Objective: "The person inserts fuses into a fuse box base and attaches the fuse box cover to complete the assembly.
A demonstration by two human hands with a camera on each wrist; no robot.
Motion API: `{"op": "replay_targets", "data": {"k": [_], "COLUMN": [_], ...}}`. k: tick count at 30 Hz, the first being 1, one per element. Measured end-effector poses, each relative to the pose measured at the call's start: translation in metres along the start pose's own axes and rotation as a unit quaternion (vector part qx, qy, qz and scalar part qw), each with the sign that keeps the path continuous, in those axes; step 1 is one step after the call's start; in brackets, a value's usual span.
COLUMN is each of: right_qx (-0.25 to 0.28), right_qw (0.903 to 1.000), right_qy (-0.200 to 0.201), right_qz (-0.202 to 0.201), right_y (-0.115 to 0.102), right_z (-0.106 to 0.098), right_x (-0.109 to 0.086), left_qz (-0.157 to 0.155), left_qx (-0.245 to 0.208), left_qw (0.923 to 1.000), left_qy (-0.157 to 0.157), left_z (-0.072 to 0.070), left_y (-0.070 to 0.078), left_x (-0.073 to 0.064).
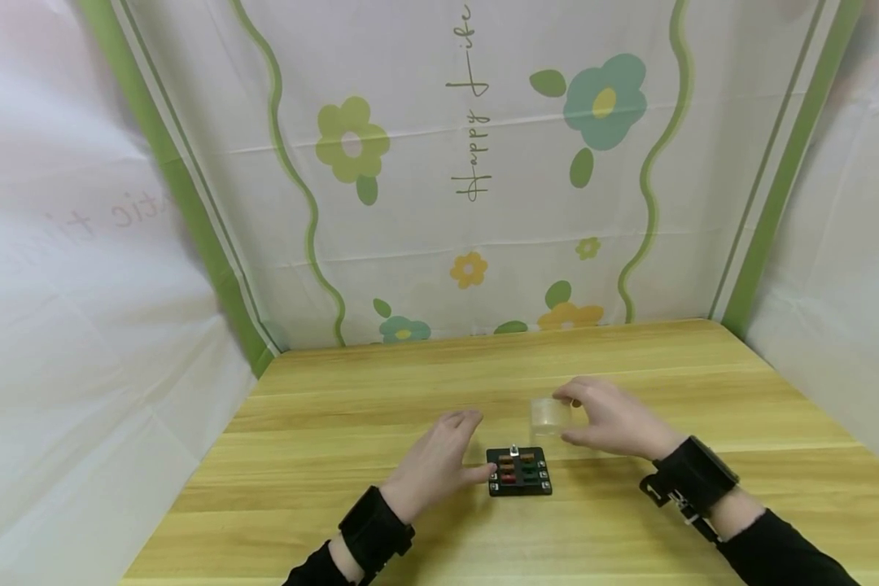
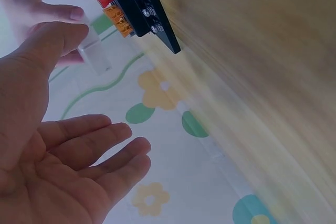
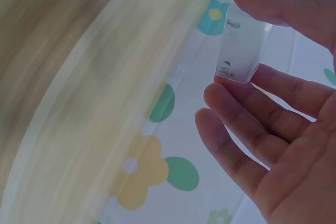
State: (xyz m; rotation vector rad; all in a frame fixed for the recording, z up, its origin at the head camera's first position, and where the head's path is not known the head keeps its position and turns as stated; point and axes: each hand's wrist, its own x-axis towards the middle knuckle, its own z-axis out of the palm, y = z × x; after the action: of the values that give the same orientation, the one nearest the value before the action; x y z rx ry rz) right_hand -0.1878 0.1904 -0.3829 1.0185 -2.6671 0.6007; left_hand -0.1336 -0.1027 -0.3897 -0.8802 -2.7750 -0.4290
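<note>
A black fuse block (image 1: 519, 485) with orange, red and green blade fuses lies on the wooden table. Beside its left edge is my left hand (image 1: 439, 460), thumb near the block and the other fingers extended; the palm faces up to the camera in the left wrist view, holding nothing. My right hand (image 1: 615, 419) pinches a clear plastic cover (image 1: 549, 417) between thumb and fingers, above and behind the block. In the right wrist view the cover (image 3: 241, 45) looks like a shallow translucent box with small dark marks on it.
The wooden table (image 1: 322, 488) reaches back to a white cloth (image 1: 425, 195) printed with flowers and wavy green lines. Similar white cloth hangs on the left (image 1: 80, 325) and right (image 1: 842, 285). Each wrist wears a black band.
</note>
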Motion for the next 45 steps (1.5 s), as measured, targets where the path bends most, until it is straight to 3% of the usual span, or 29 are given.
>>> {"op": "replay_targets", "data": {"k": [19, 45], "right_qx": [0.009, 0.028], "right_qw": [0.9988, 0.9976], "right_qy": [0.003, -0.016], "right_qz": [-0.048, -0.061], "right_y": [-0.018, -0.037], "right_z": [0.008, 0.01], "right_x": [0.007, 0.011], "left_qz": [-0.003, 0.007], "left_qx": [-0.003, 0.006], "left_qw": [1.0, 1.0], "left_qy": [0.0, 0.002], "left_z": [0.0, 0.0], "left_y": [0.0, -0.001], "left_x": [-0.001, -0.002]}}
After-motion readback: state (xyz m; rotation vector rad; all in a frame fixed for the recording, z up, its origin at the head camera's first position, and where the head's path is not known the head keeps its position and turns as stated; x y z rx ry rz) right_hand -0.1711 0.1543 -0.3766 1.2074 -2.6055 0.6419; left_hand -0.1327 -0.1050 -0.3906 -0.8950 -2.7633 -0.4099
